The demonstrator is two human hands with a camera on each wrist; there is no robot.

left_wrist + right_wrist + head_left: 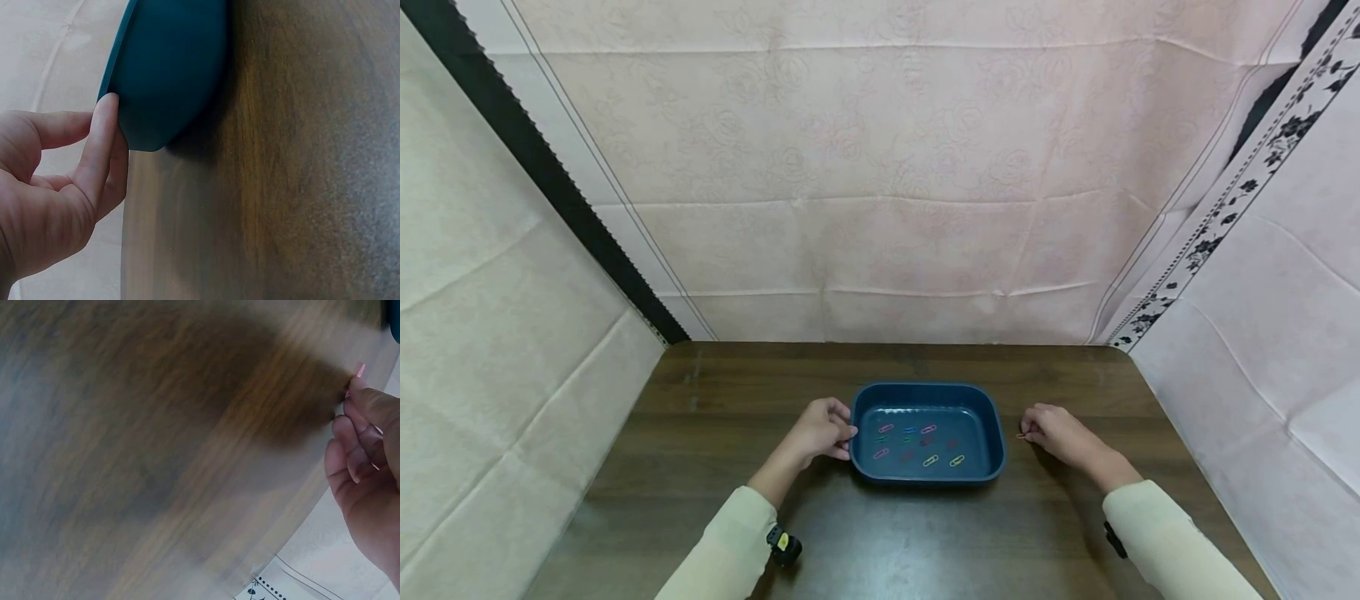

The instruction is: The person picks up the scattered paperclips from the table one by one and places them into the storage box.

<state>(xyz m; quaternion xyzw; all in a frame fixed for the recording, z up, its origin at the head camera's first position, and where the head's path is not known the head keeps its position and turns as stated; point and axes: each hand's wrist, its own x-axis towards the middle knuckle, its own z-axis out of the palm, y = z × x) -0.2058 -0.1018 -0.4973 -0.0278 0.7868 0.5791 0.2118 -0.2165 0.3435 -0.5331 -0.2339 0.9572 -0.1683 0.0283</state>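
A blue rectangular tray [925,481] sits on the wooden table, with several paper clips spread over its floor: pink, red, blue, green and yellow [957,460]. At the tray's left end my left hand [820,429] pinches the rim between thumb and fingers; the left wrist view shows the tray's outer wall [169,69] beside those fingertips. To the right of the tray, my right hand [1060,435] pinches a pink paper clip [360,370] between thumb and index finger, low over the table. Part of that clip is hidden by the fingertips.
The brown wooden table [925,542] extends around the tray. Pale cloth [887,167] hangs behind it, with more cloth on the left and on the right [1285,333]. A wrist camera [784,547] is strapped at the left sleeve.
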